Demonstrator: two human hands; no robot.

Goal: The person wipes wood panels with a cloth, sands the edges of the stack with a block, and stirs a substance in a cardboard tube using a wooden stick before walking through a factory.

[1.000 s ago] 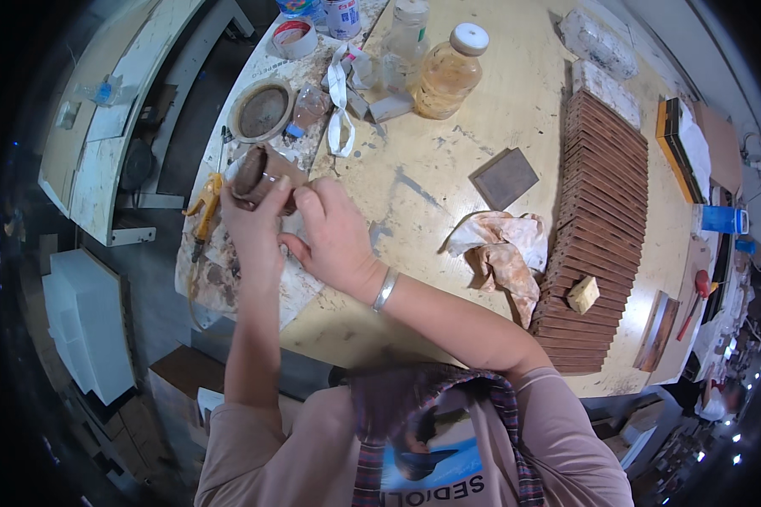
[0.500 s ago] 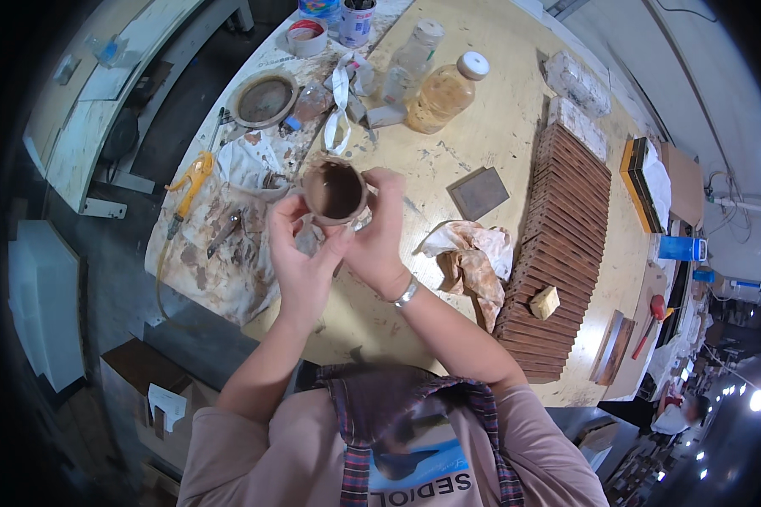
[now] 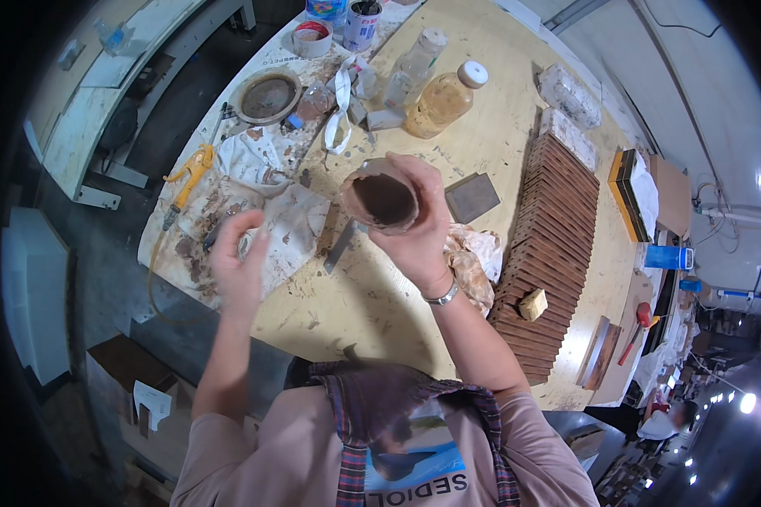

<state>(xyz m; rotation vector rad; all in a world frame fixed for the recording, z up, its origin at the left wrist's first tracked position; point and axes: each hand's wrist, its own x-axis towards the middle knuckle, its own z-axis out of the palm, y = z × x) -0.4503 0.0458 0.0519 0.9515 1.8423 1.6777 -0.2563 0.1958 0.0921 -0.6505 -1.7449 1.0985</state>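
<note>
Left of centre, your left hand (image 3: 238, 262) curls, its grip impossible to tell; mid-frame, a brown cup (image 3: 382, 200) tilts its dark hollow and ragged rim cameraward; your right hand (image 3: 426, 235) clasps it.

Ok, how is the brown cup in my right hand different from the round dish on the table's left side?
The brown cup is held in your right hand, while the round dish rests on the table. The brown cup tilts its mouth toward you; the round dish lies flat. The brown cup looks deep, with a brown rim; the round dish looks shallower, with a paler rim. Both have roundish openings.
</note>
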